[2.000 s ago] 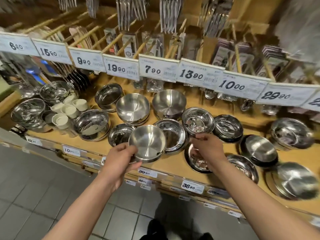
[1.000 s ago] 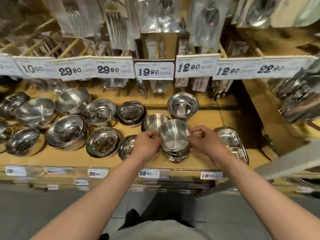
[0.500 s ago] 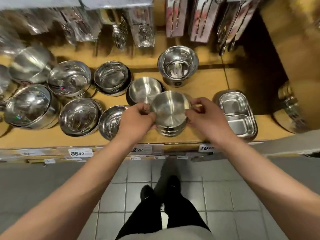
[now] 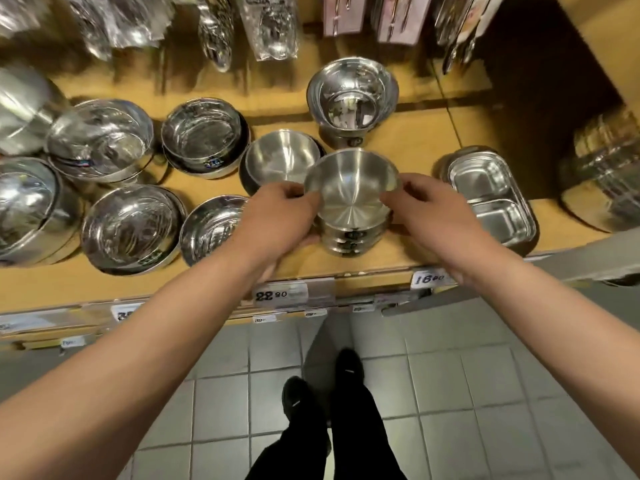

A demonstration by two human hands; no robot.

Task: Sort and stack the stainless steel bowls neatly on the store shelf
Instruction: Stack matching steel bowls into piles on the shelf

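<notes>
Both hands grip the rim of the top bowl of a small stack near the shelf's front edge, the left hand pinching its left side, the right hand its right. Bare wood lies just right of the right hand, before a divided tray. Beyond the left fingers, another bowl sits close behind, leaving little room.

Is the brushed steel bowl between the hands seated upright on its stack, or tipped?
Upright, mouth up: the brushed steel bowl sits nested on the stacked bowls, its empty inside showing. Whether fully seated, cannot tell.
</notes>
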